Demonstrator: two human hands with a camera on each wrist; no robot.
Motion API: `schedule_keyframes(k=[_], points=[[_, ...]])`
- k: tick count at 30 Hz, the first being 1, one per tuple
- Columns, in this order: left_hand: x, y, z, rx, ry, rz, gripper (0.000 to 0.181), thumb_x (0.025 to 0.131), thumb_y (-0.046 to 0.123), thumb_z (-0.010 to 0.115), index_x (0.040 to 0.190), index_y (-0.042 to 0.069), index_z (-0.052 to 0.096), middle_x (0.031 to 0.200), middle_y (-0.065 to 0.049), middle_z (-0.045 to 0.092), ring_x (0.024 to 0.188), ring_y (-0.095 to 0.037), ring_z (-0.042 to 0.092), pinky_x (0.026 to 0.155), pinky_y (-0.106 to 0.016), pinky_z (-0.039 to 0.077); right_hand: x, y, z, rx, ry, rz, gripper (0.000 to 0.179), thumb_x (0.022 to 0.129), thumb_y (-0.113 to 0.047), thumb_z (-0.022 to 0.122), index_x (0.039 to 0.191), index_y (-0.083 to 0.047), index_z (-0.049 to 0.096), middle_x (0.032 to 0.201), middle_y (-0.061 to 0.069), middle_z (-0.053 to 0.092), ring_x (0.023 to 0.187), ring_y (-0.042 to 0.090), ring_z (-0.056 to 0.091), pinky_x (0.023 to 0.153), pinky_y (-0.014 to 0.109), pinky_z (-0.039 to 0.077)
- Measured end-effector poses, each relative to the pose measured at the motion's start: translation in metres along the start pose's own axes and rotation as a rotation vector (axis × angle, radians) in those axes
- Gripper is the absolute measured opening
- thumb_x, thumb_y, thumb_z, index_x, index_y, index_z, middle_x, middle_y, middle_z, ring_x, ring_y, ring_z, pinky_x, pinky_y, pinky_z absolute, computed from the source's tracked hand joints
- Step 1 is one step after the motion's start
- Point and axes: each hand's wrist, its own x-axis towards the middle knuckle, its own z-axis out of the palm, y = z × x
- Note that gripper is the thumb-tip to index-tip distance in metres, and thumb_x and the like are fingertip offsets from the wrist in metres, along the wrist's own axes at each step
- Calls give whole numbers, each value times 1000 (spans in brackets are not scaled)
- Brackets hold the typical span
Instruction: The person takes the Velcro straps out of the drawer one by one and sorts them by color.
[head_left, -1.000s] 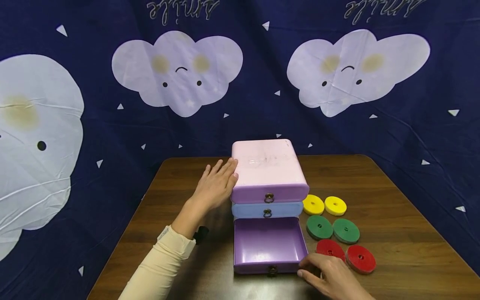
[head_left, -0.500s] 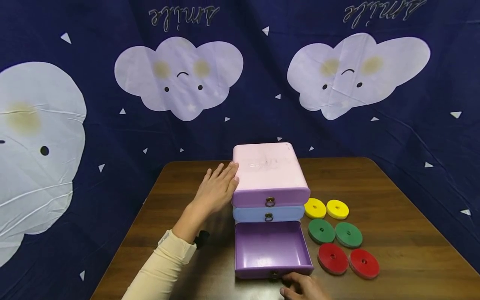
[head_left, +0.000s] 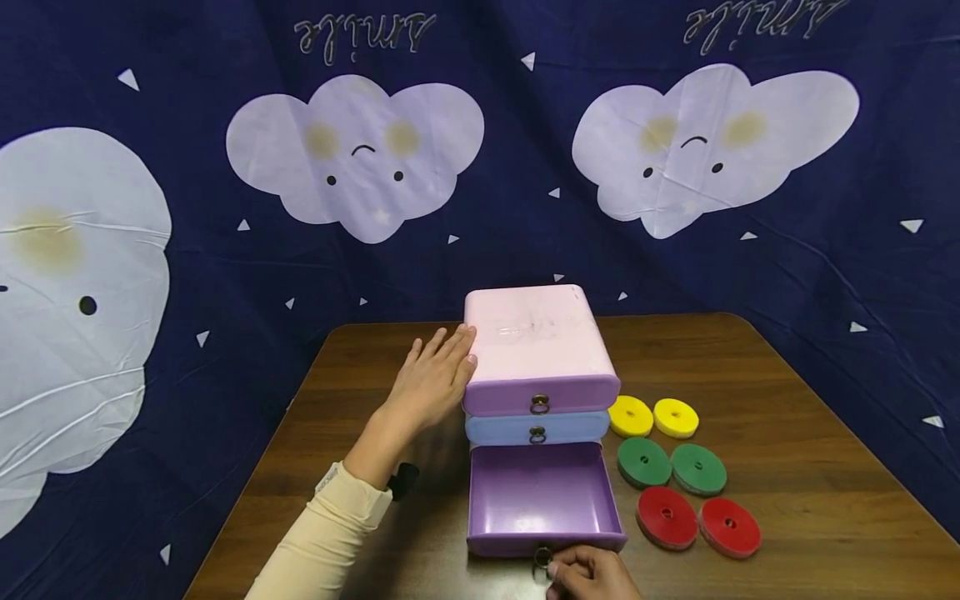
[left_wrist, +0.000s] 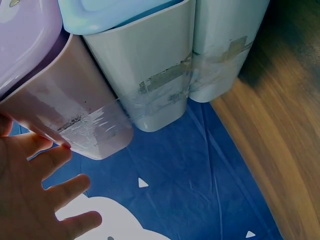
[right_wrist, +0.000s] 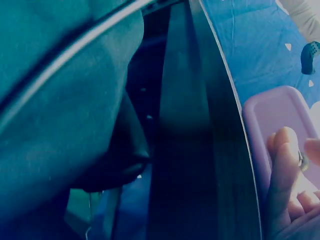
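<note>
A three-tier drawer unit has a pink top (head_left: pixel 532 329), a purple top drawer front (head_left: pixel 502 398), a blue middle one (head_left: pixel 498 430) and a purple bottom drawer (head_left: pixel 506 546) pulled out, its inside bare. My left hand (head_left: pixel 435 379) rests against the unit's left side near the top; in the left wrist view its spread fingers (left_wrist: pixel 65 192) lie by the pink casing (left_wrist: pixel 90 110). At the bottom drawer's front, my right hand (head_left: pixel 592 575) pinches the brass ring pull (head_left: pixel 542 560) between thumb and fingers. The right wrist view shows the same ring (right_wrist: pixel 302 161) at the fingertips.
Right of the unit lie pairs of flat rolls: yellow (head_left: pixel 676 418), green (head_left: pixel 698 469) and red (head_left: pixel 729 527). The wooden table (head_left: pixel 810 500) ends at a dark blue cloud-print curtain (head_left: pixel 525 250). A small black object (head_left: pixel 403 480) shows beside the left wrist.
My right hand has moved left from the drawer's right front corner to the ring pull and taken hold of it. The left hand has stayed on the unit's side.
</note>
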Motion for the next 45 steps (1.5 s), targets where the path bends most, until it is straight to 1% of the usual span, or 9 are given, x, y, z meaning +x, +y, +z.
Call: schedule_keyframes(k=[3,5,8,13,19,23,27,35,45], points=[[0,0,0,-1,2,-3,53,102,44,18,152,26,20,158,5,20,148,-26,16,119,-54,9,2,0,4,34,26,33,31,84,-24,67,87,7,68,69,8,71,60,11,65,54,24,53],[-1,0,0,-3,3,-2,53,102,44,18,152,25,20,158,5,20,148,-26,16,119,-54,9,3,-1,6,58,34,53,31,84,-24,67,86,7,69,69,6,72,58,10,64,54,24,53],[0,0,0,-1,4,1,53,102,44,18,152,25,20,158,4,20,148,-26,16,119,-54,10,5,-3,6,92,34,73,32,85,-24,68,89,7,71,71,5,72,55,8,64,53,23,53],[0,1,0,4,3,5,53,102,44,18,152,26,19,158,5,20,148,-26,16,119,-54,10,8,-8,6,144,15,75,36,87,-26,66,96,8,70,73,4,73,56,7,64,53,22,54],[0,1,-1,1,7,5,53,102,44,18,152,26,20,158,5,20,148,-26,16,119,-54,9,14,-13,2,102,32,65,37,87,-32,65,97,3,70,79,6,74,57,8,65,50,26,54],[0,1,-1,4,2,2,53,102,44,18,152,26,19,158,5,20,148,-26,16,119,-54,10,19,-17,-2,88,29,56,37,88,-32,64,97,4,71,81,8,74,57,9,65,49,28,54],[0,1,-1,8,0,-1,53,102,44,18,152,26,19,158,5,20,148,-26,16,119,-54,10,27,-22,-4,82,33,66,37,88,-32,64,94,4,70,79,8,74,55,9,65,49,30,55],[0,-1,2,-2,-5,-4,53,102,45,17,152,26,19,158,5,20,148,-26,16,119,-54,9,41,-27,-9,79,53,28,36,89,-28,63,93,8,67,79,12,74,54,9,65,47,32,55],[1,0,0,-6,-2,0,53,102,45,18,151,27,19,158,5,20,148,-26,15,119,-53,9,62,-31,-18,69,48,29,31,90,-19,56,96,9,67,80,12,74,53,7,64,46,28,53]])
